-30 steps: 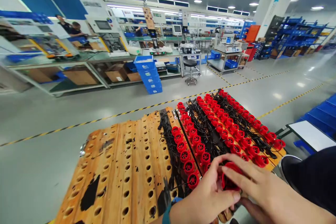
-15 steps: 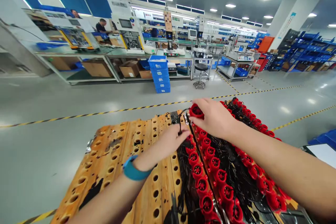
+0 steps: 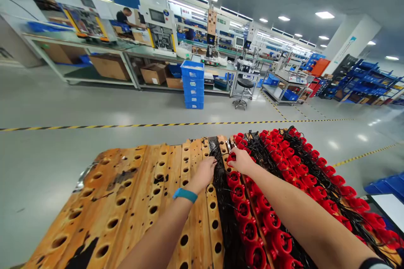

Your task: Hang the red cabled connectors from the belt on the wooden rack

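Observation:
My right hand [image 3: 242,162] has its fingers closed around a red cup-shaped part [image 3: 231,158], low over the far end of a holed wooden strip. Nearer me, similar red parts [image 3: 243,209] stand in that row, with dark centres. My left hand [image 3: 205,173] is closed at the edge of a bundle of black cables [image 3: 224,201]; a cable seems pinched at its fingertips, though the fingers partly hide it. Beneath my left wrist lies a stained wooden board [image 3: 135,201] with rows of round holes.
More rows of red parts [image 3: 295,160] and black cables fill the right side. Across the floor, beyond striped tape [image 3: 176,125], stand stacked blue crates [image 3: 193,86], a stool [image 3: 243,88] and benches with machines. A person [image 3: 124,17] sits behind one bench.
My right hand has lowered the red part from above the far edge onto the row. My left hand has shifted slightly forward and left beside the cables. The view has turned.

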`<state>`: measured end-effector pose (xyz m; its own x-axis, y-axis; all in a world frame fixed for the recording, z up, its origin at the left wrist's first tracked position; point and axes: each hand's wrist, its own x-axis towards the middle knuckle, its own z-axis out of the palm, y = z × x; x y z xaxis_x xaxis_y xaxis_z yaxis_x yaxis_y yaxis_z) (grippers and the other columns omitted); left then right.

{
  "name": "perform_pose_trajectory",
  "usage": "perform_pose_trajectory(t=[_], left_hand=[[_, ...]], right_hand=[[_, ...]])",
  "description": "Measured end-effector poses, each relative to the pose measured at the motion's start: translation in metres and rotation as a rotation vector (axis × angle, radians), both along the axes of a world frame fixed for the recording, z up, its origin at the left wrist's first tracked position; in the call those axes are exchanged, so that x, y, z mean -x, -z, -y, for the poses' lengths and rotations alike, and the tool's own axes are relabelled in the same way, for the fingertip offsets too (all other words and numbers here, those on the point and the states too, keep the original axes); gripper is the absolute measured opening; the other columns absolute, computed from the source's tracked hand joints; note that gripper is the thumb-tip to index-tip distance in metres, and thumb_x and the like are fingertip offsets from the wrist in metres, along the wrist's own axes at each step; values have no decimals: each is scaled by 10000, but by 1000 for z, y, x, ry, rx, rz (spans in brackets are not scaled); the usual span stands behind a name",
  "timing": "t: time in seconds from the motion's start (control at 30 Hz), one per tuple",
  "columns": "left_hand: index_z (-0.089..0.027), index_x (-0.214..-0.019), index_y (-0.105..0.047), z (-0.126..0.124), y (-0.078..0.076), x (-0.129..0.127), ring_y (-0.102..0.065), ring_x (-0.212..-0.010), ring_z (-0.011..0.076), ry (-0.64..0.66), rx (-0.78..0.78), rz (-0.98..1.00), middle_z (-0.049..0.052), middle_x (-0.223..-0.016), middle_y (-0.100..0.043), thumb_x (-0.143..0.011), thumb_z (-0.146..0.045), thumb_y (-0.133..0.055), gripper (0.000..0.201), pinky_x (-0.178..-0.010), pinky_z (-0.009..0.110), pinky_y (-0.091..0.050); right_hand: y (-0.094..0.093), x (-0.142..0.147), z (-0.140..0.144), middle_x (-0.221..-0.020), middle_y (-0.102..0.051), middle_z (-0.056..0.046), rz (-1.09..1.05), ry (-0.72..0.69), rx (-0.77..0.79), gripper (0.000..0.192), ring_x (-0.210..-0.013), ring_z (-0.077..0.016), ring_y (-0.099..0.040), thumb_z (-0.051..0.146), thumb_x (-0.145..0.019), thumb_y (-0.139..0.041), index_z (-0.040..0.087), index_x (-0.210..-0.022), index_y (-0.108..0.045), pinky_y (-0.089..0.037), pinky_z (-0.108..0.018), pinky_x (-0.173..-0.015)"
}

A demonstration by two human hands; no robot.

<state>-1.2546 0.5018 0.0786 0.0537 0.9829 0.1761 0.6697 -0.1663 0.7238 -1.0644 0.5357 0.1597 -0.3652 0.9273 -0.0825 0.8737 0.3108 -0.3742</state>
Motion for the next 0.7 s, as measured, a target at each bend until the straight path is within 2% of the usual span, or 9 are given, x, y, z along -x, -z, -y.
perform_pose_trajectory(t=[0.07, 0.17, 0.33, 0.43, 0.57, 0.63, 0.7], left_hand=[[-155, -958, -715, 5, 8, 5, -678, -1059, 279, 0, 24, 23, 147, -1087, -743, -972, -241, -434, 294, -980, 396, -529], [-152, -1060, -720, 8, 8, 9, -682, -1039, 295, 2, 45, 49, 149, -1098, -750, -1001, -291, -387, 366, -965, 425, -527], [-152, -1092, -727, 17, 4, 3, -658, -1092, 312, 3, 47, 75, 156, -1124, -739, -991, -333, -394, 392, -1020, 461, -496], [-137, -1168, -716, 22, 1, 1, -616, -1202, 323, 16, 69, 99, 162, -1228, -709, -952, -382, -465, 412, -1101, 476, -455], [-102, -1315, -657, 25, -10, 7, -568, -1320, 322, 70, 160, 133, 174, -1383, -643, -848, -310, -516, 530, -1163, 481, -420], [-123, -1320, -659, 23, -20, 10, -584, -1319, 302, 87, 216, 187, 146, -1397, -645, -882, -358, -473, 530, -1143, 456, -450], [-147, -1270, -688, 17, -32, 10, -601, -1301, 299, 31, 257, 277, 123, -1373, -667, -934, -471, -424, 536, -1123, 444, -470]], right_hand=[[15, 4, -5, -1038, -755, -88, 34, -24, 32, 432, -945, -210, -691, 269, -830, -783, 156, -1229, -662, -494, -275, -840], [23, 7, -10, -1068, -752, -92, 92, -56, 60, 373, -1001, -228, -689, 267, -829, -752, 161, -1183, -694, -493, -279, -867], [18, 13, -8, -1036, -755, -98, 187, -84, 72, 319, -984, -253, -697, 245, -808, -753, 182, -1119, -712, -497, -302, -837], [14, 17, -2, -1078, -748, -100, 213, -110, 83, 326, -1009, -261, -696, 214, -794, -767, 204, -1114, -707, -497, -307, -837], [12, 18, 2, -1060, -746, -138, 189, -104, 116, 285, -985, -281, -706, 193, -810, -763, 174, -1090, -710, -515, -334, -833], [11, 15, 3, -1038, -752, -122, 134, -107, 129, 282, -987, -273, -706, 191, -800, -783, 176, -1073, -717, -519, -330, -854], [5, 9, 9, -1088, -748, -108, 48, -110, 113, 363, -1039, -262, -693, 233, -792, -814, 183, -1134, -704, -516, -324, -905]])
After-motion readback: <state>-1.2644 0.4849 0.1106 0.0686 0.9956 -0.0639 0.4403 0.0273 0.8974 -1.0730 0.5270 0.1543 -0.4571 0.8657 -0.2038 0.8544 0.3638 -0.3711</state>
